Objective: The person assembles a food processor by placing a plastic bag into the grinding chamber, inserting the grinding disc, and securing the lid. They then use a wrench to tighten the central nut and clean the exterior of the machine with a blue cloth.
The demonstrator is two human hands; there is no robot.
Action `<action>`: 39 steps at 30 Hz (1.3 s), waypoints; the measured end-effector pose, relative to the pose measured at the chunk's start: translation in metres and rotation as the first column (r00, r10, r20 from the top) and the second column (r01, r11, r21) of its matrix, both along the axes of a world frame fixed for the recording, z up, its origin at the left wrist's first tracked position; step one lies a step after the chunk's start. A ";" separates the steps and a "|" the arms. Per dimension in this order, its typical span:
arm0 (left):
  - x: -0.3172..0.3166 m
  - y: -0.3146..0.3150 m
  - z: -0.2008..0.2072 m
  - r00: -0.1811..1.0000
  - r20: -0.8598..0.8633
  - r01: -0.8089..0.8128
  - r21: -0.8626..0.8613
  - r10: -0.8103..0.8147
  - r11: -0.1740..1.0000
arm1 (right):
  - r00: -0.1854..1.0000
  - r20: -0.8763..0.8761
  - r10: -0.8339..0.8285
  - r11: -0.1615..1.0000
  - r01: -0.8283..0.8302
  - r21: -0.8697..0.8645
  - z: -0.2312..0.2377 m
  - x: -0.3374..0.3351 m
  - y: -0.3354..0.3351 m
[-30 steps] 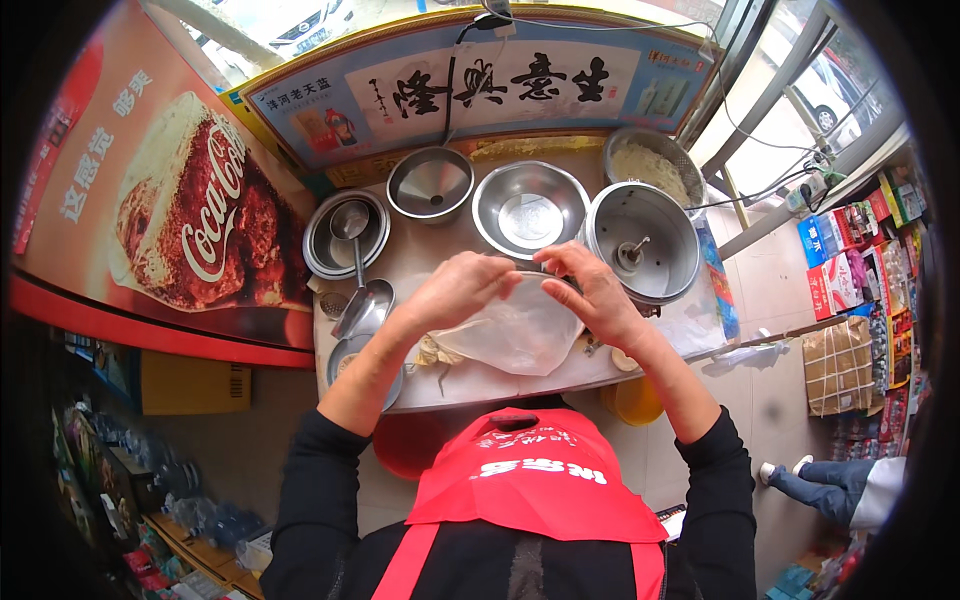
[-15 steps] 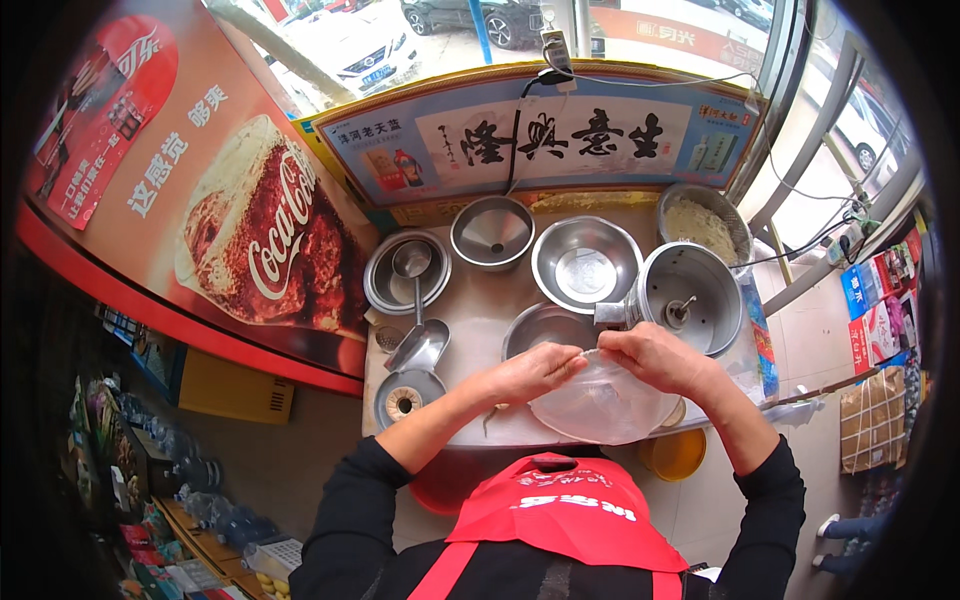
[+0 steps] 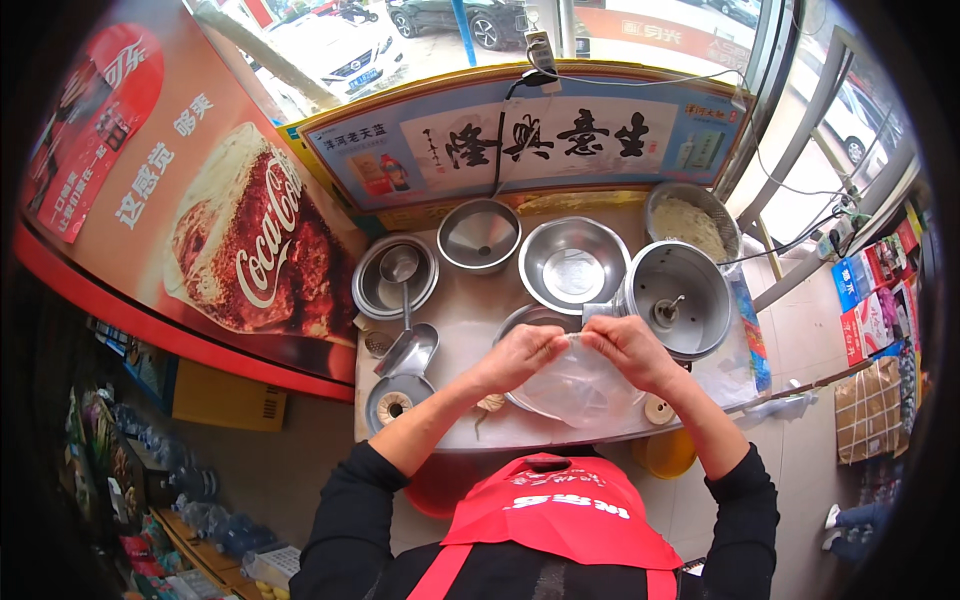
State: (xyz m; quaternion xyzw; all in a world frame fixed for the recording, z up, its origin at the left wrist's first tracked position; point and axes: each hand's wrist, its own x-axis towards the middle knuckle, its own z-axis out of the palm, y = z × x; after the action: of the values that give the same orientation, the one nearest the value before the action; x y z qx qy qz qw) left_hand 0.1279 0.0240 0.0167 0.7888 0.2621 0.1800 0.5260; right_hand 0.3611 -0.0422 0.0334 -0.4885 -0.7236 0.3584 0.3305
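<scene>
A clear plastic bag (image 3: 585, 392) hangs between my two hands above the near edge of the table. My left hand (image 3: 522, 358) pinches its top edge from the left. From the right, my right hand (image 3: 634, 352) grips the same edge, with its thumb and fingers closed. Partly behind the bag sits a wide metal bowl (image 3: 522, 322), its right side hidden. Just beyond my right hand stands a round metal machine drum (image 3: 695, 310) with a spindle in it. A small pale item with a string-like tail (image 3: 490, 403) lies under my left forearm.
Along the back are a metal funnel-like bowl (image 3: 480, 240), a steel basin (image 3: 575, 268) and a basin of pale contents (image 3: 688, 228). At left are a ladle (image 3: 404, 285) in a bowl, and a metal scoop (image 3: 415, 350). A yellow bucket (image 3: 668, 458) stands below the table edge.
Both hands stay on the bag's edge and have come slightly closer together. The bag hangs narrower and more folded. The whole view has shifted a little.
</scene>
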 end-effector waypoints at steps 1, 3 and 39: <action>-0.002 0.008 0.000 0.993 0.098 -0.067 0.006 0.066 0.998 | 0.992 -0.061 -0.111 0.987 0.117 0.106 -0.007 0.003 0.004; -0.013 0.026 0.001 0.959 0.169 -0.232 -0.005 0.229 0.973 | 0.873 -0.364 -0.325 0.930 0.365 0.045 -0.025 0.008 0.004; 0.007 0.028 0.029 0.918 0.305 -0.210 -0.172 0.254 0.963 | 0.966 -0.114 -0.233 0.970 0.222 -0.102 0.015 0.003 -0.029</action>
State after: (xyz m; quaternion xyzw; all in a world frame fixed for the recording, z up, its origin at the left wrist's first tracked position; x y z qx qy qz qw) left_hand 0.1348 0.0518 0.0455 0.6741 0.2756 0.3500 0.5892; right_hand 0.3645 -0.0712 0.0481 -0.5591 -0.6239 0.3796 0.3926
